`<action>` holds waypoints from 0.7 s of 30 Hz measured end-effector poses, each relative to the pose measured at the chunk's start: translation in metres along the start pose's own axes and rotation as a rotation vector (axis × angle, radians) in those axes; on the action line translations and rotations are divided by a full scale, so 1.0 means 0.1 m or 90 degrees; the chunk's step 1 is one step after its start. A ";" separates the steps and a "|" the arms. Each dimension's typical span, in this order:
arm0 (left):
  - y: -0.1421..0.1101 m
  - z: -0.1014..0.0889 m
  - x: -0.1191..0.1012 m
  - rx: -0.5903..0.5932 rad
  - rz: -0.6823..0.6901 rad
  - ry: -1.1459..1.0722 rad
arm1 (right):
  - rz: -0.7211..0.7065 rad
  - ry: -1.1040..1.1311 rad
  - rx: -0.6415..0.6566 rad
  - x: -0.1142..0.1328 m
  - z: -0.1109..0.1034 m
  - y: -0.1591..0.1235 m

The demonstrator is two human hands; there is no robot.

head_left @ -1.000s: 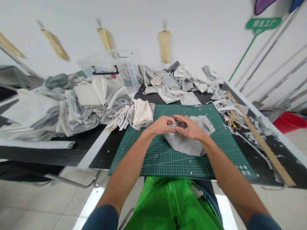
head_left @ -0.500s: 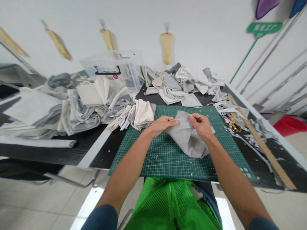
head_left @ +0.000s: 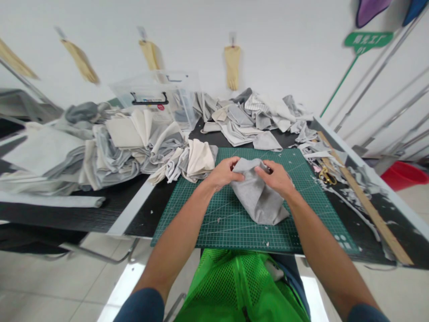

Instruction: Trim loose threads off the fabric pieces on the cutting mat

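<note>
A piece of grey fabric is held up between both hands, its lower edge hanging down onto the green cutting mat. My left hand pinches its upper left edge, thumb in front and fingers behind. On the upper right edge, my right hand grips the cloth in the same way, thumb in front. The cloth sags in folds between them. Fingers of both hands are partly hidden behind the fabric.
Stacked grey and cream cloths lie to the left, beside a clear plastic box. Behind the mat is another cloth heap. Gold-handled scissors, fabric scraps and a wooden ruler lie on the right.
The fabric's upper edge has come down slightly and now bows between my hands. My right hand has turned, and the lower part of the cloth has shifted a little.
</note>
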State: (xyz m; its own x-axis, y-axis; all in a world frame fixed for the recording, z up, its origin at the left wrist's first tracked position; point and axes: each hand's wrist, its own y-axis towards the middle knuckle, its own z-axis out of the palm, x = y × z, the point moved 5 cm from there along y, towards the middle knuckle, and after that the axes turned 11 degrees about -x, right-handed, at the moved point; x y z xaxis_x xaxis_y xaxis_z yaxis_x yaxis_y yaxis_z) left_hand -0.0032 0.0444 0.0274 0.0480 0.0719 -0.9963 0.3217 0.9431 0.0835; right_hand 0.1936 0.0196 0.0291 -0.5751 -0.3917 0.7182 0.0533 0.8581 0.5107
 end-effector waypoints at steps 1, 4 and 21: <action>0.00 0.01 -0.01 -0.003 0.017 0.025 | -0.011 -0.014 -0.007 0.01 0.01 -0.01; 0.00 0.04 -0.04 -0.013 0.057 0.098 | -0.044 -0.006 -0.032 0.07 0.06 -0.03; 0.00 0.05 0.09 0.003 -0.044 -0.006 | 0.050 0.163 0.045 0.13 0.00 -0.07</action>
State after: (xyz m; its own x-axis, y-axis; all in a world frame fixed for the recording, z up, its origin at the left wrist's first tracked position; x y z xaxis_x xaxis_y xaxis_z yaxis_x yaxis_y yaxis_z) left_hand 0.0019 0.0433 0.0188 0.0340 0.0031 -0.9994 0.3285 0.9444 0.0141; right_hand 0.1858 0.0090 0.0351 -0.3457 -0.3868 0.8549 0.0264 0.9067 0.4209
